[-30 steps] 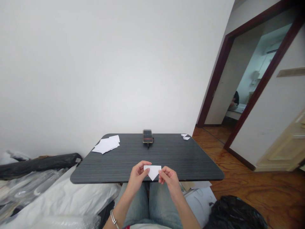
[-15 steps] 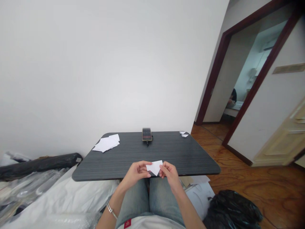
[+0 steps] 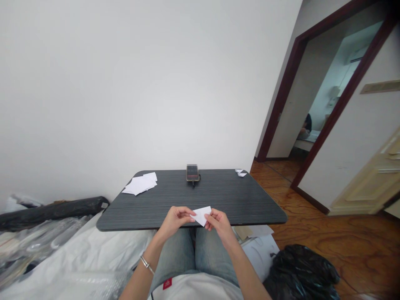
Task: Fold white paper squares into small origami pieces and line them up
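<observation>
A small folded piece of white paper (image 3: 200, 215) is held up over the front edge of the dark table (image 3: 175, 193). My left hand (image 3: 176, 221) pinches its left corner between thumb and fingers. On the right side, my right hand (image 3: 218, 221) grips the paper, its thumb lying across the front face. The paper looks roughly triangular, with a point facing down. Fingers behind the paper are partly hidden.
White paper sheets (image 3: 140, 183) lie loosely stacked at the table's back left. A phone on a stand (image 3: 193, 173) is at the back middle. Small folded papers (image 3: 241, 174) rest at the back right. A black plastic bag (image 3: 303, 271) sits on the floor at right.
The paper has tilted slightly, its right side higher. My left fingers have closed onto its left corner, and my right thumb has moved further over its face.
</observation>
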The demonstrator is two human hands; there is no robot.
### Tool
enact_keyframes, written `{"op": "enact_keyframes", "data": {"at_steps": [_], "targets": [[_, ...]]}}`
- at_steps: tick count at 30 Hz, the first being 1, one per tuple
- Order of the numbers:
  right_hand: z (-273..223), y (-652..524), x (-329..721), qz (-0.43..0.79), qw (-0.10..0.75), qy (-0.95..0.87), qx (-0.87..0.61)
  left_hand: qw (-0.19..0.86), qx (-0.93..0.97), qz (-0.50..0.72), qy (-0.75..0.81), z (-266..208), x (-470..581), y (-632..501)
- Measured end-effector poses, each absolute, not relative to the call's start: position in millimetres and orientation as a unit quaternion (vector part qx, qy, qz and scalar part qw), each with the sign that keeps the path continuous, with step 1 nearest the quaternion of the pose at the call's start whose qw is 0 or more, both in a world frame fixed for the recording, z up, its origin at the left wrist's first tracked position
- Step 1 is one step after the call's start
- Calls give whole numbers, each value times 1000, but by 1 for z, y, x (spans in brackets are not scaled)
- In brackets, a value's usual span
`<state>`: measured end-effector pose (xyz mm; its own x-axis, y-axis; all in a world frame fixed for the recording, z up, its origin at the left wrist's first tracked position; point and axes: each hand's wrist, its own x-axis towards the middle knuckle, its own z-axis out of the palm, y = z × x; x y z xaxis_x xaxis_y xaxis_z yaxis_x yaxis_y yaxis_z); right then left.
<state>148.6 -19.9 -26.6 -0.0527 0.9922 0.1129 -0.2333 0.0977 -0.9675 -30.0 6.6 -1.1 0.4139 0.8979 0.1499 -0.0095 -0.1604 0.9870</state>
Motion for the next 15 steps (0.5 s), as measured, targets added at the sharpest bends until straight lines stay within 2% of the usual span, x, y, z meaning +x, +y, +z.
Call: {"op": "enact_keyframes", "data": {"at_steps": [8, 15], "targets": [[-27, -19, 149, 539, 566, -483, -394, 482, 669, 438, 358, -1, -27, 7], [-30, -17, 151, 540, 560, -488, -396, 470, 674, 457, 339, 1, -22, 4]]}}
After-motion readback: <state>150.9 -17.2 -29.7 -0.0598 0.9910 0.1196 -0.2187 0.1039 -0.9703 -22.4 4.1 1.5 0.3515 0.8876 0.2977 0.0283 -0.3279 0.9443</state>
